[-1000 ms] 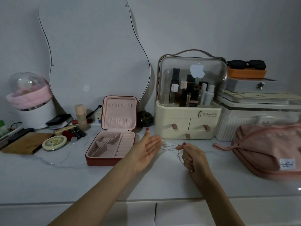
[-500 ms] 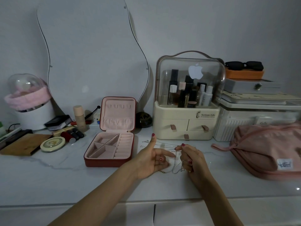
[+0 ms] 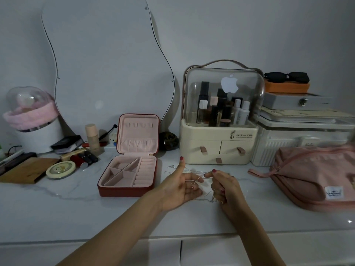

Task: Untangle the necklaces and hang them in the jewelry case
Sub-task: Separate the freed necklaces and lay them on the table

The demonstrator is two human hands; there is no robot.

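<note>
At the left of the white surface [image 3: 57, 212] a red jewelry case [image 3: 127, 175] lay open, its pink lid upright and its compartments bare. Just right of it the left hand [image 3: 177, 189] hovered palm up, thumb raised, index finger stretched toward the other hand and the remaining fingers curled, a thin chain looped around them. The tangled necklaces [image 3: 192, 172] ran between both hands, with loose strands lying on the surface behind the thumb and more hanging below the right hand [image 3: 225, 187]. That hand's grip was pressed together, thumb and forefinger pinching the chains, the other fingers curled in. A pink pouch [image 3: 315, 175] sat at the far right.
</note>
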